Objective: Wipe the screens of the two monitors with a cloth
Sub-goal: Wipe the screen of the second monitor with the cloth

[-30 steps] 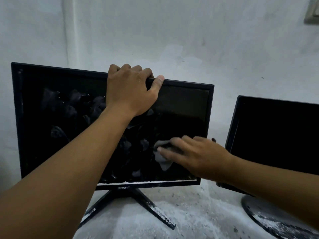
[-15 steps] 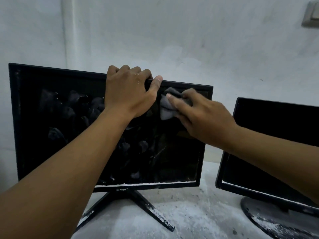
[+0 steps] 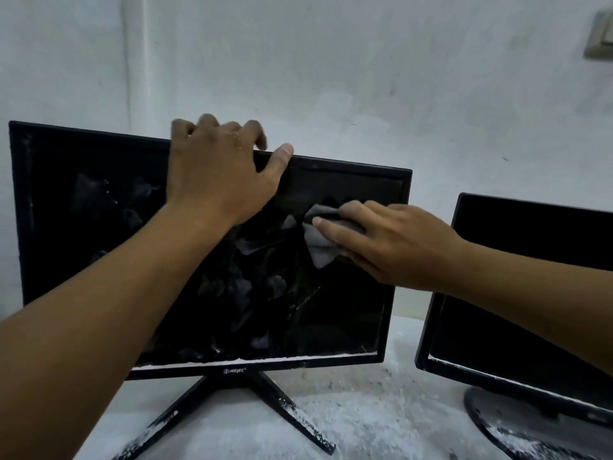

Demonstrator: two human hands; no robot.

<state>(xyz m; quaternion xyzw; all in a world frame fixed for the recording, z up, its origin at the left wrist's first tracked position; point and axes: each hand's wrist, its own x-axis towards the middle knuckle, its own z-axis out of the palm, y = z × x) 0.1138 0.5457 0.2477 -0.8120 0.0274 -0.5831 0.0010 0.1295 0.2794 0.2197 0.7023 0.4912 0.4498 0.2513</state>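
Two black monitors stand side by side against a white wall. The left monitor [image 3: 83,227] has a smeared, dusty screen and a splayed stand. My left hand [image 3: 222,174] grips its top edge near the middle. My right hand [image 3: 391,244] presses a small grey cloth [image 3: 320,247] flat against the upper right part of that screen. The right monitor [image 3: 530,247] has a dark screen and a round base, and my right forearm crosses in front of it.
The monitors rest on a pale surface [image 3: 365,423] speckled with white dust. The left monitor's stand legs [image 3: 298,416] reach forward. A wall switch plate [image 3: 600,38] shows at the top right corner.
My right hand with the cloth went from mid-screen up to the top edge, then came back down and a little right. My left hand stayed on the top edge.
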